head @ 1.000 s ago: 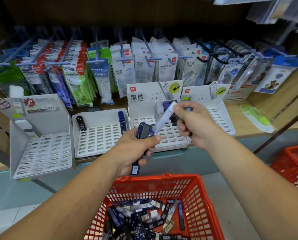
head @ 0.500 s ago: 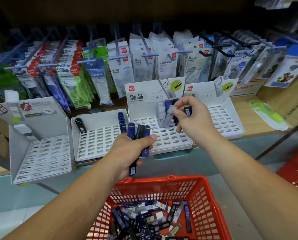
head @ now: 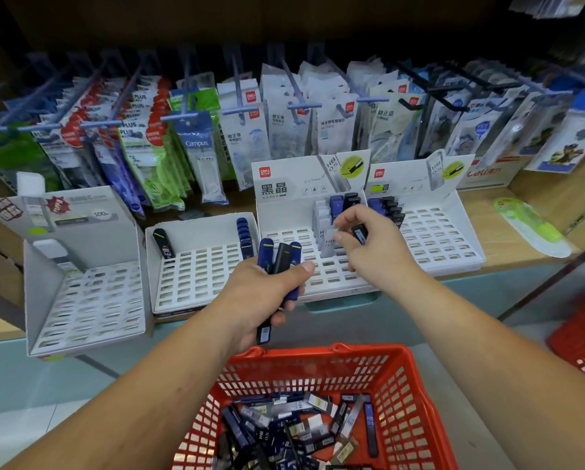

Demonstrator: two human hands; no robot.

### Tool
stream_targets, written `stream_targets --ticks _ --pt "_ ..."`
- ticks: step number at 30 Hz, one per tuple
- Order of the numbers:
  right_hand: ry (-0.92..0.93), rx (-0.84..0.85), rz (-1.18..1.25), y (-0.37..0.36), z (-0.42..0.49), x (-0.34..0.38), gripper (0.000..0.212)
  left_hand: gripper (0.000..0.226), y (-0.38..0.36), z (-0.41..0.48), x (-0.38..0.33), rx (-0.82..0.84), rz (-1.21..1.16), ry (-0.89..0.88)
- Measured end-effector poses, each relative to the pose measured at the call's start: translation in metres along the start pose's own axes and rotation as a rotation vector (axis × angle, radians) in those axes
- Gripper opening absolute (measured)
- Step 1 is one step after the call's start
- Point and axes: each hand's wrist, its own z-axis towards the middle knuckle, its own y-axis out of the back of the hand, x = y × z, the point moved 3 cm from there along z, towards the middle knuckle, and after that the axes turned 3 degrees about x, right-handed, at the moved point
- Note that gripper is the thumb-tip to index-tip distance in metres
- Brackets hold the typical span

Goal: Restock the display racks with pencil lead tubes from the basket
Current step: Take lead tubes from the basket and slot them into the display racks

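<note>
the clear lead tube [head: 329,244] has left the right hand [head: 369,256] and stands in the middle rack [head: 331,278]; that hand now pinches a black tube [head: 360,233]. the left hand [head: 257,300] grips a bundle of tubes [head: 280,257]; the basket [head: 318,353] holds plenty more.

A stationery shop: sealed retail packs of correction tape [head: 280,123] and refills hang in rows on blue plastic peg hooks [head: 304,105] along the back of a wooden shelf [head: 484,215]. White cardboard display racks [head: 284,193] with printed header cards line its front edge. A red plastic shopping basket [head: 399,395] sits below.
</note>
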Motion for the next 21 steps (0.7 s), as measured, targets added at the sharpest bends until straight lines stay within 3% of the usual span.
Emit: stream_targets --ticks 3,5,11,16,21 --pt "0.021 -0.099 -0.117 -0.001 0.001 0.007 0.015 0.027 0.005 -0.001 0.0 0.018 -0.023 0.004" --pt "0.017 -0.118 -0.039 -0.003 -0.001 0.022 0.014 0.027 0.009 -0.003 -0.001 0.04 -0.025 -0.001" --pt "-0.129 0.213 0.339 -0.031 -0.018 0.059 0.004 0.026 0.03 -0.017 -0.008 0.086 -0.006 -0.04" --pt "-0.24 0.239 0.422 -0.046 -0.019 0.066 0.008 0.021 0.055 -0.031 -0.01 0.039 0.011 -0.054" --pt "-0.217 0.249 0.497 -0.067 -0.015 0.075 0.023 0.018 0.083 -0.036 -0.008 -0.073 -0.027 -0.051"
